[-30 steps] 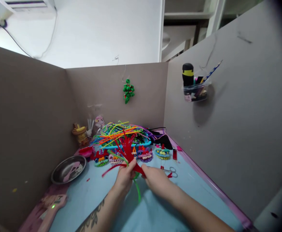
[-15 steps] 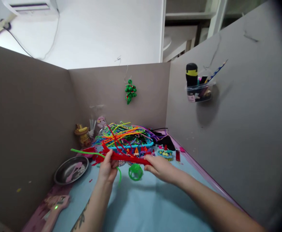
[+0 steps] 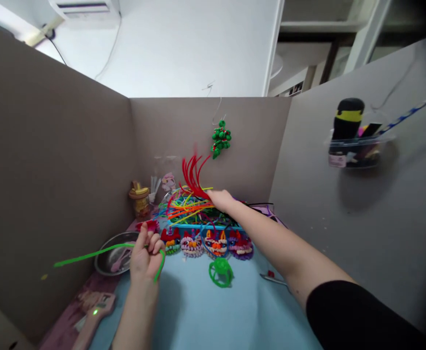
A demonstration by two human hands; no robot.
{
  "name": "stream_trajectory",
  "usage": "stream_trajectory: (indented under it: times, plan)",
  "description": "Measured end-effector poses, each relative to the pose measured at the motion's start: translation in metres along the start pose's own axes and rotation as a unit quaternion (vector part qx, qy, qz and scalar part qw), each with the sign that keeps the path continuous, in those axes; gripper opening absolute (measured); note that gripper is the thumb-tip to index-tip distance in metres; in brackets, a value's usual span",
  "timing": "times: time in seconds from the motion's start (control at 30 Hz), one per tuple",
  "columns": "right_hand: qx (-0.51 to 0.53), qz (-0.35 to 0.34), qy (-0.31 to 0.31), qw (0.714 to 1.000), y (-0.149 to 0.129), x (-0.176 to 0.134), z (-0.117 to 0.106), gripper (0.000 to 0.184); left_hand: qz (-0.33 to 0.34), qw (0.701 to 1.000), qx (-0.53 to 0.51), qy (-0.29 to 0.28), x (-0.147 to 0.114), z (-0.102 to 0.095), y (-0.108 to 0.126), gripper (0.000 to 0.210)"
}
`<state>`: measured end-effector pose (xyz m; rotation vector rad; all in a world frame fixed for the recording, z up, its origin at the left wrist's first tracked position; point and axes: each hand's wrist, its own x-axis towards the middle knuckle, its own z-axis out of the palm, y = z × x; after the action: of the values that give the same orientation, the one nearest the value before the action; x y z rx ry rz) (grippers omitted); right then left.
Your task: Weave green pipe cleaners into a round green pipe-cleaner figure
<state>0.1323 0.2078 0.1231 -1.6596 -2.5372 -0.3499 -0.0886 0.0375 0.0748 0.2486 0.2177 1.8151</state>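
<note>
My left hand [image 3: 145, 255] is raised over the left part of the blue tablecloth, its fingers curled around a green pipe cleaner [image 3: 89, 255] that sticks out to both sides. Farther back, my right hand [image 3: 221, 199] grips a bundle of red pipe cleaners [image 3: 191, 177], whose free ends fan upward. The bundle is above a blue tray [image 3: 213, 227] heaped with multicoloured pipe cleaners. Several colourful pipe-cleaner animal faces [image 3: 192, 244] are lined up before the tray. Closer to me rests a round, open green pipe-cleaner piece [image 3: 221, 272].
At left are a metal bowl [image 3: 101, 257] with a pink tool in it, and a pink device with a green light [image 3: 99, 306]. A jar [image 3: 140, 201] stands behind. A clear box [image 3: 355, 151] hangs on the right partition, a green ornament [image 3: 221, 140] on the back one.
My right hand has carried the red bundle away from my left hand, back and up over the tray. The left hand has moved left, keeping the green pipe cleaner. The view has shifted left.
</note>
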Motion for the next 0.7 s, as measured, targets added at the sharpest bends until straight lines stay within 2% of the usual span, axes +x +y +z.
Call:
stream_trajectory:
  times: [0.07, 0.17, 0.3, 0.37, 0.47, 0.57, 0.7]
  plan:
    - [-0.013, -0.002, -0.042, 0.999, 0.009, -0.002, 0.024, 0.021, -0.006, 1.0, -0.002, 0.01, -0.001, 0.003, 0.001, 0.012]
    - [-0.026, 0.007, -0.052, 0.998, 0.026, -0.008, 0.044, 0.024, -0.023, 0.999, 0.005, 0.023, -0.003, 0.007, 0.0, 0.021]
    - [-0.04, 0.024, -0.018, 0.999, 0.042, -0.013, 0.044, 0.034, -0.044, 0.997, 0.024, 0.053, -0.001, 0.005, -0.007, 0.029]
    - [-0.044, 0.022, -0.002, 0.999, 0.044, -0.014, 0.039, 0.047, -0.055, 0.995, 0.036, 0.079, 0.0, 0.003, -0.011, 0.031]
    - [-0.029, -0.06, 0.033, 0.997, 0.034, -0.015, 0.034, 0.063, -0.067, 0.991, 0.042, 0.107, 0.002, 0.001, -0.015, 0.031]
    - [0.001, -0.153, 0.047, 0.987, 0.016, -0.008, 0.043, 0.069, -0.081, 0.99, 0.037, 0.113, -0.001, 0.002, -0.019, 0.03]
    - [0.044, -0.118, -0.003, 0.992, -0.004, 0.015, 0.074, 0.076, -0.105, 0.988, 0.032, 0.108, -0.007, 0.003, -0.022, 0.031]
